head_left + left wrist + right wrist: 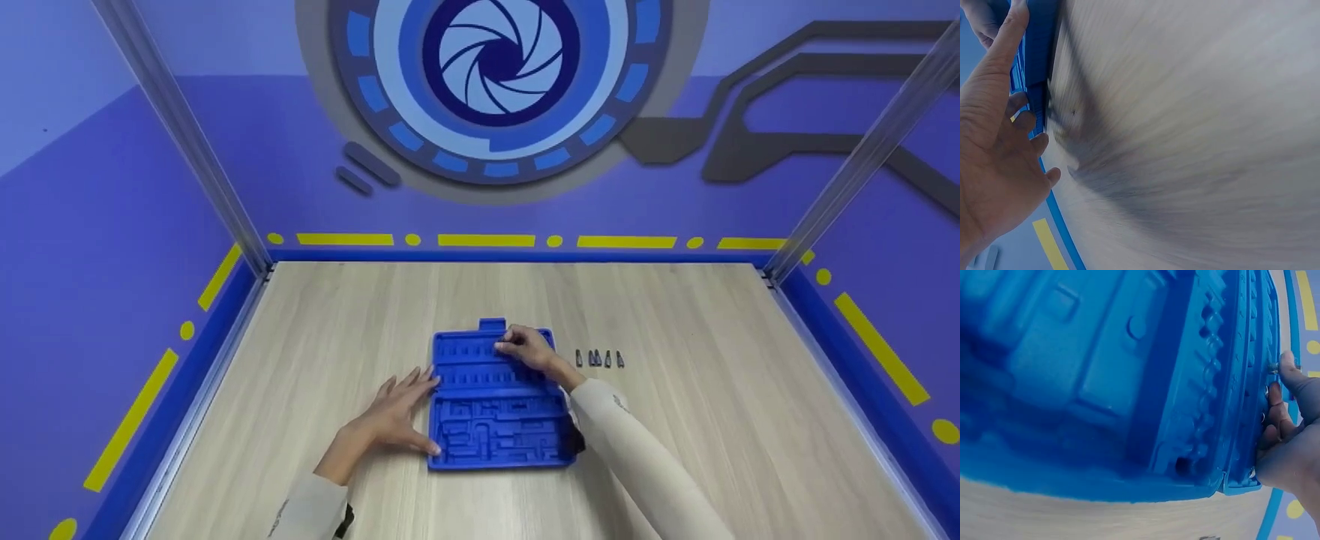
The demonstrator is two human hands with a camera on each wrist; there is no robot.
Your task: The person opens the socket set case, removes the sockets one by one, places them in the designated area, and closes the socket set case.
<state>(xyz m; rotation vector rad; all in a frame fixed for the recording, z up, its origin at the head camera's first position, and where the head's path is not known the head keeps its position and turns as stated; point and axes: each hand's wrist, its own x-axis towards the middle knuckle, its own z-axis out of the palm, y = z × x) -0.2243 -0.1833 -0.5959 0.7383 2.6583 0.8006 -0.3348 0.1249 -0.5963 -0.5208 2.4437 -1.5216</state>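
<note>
A blue plastic tool case (499, 463) lies opened flat on the table, its moulded slots facing up and its latch tab at the far end. My left hand (394, 414) is spread along the case's left side, with thumb and fingertips at its edge. Over the far half, my right hand (529, 348) pinches a small metal bit (1274, 369) between thumb and index finger, close to the row of slots. A few shiny metal ends show beside the curled fingers in the right wrist view. Several dark metal bits (607, 359) lie in a row right of the case.
The wooden table (360, 315) is enclosed by blue walls (225, 172) with yellow marks. Metal posts (191, 135) rise at its far corners. The near half of the case has a deep moulded tray of recesses.
</note>
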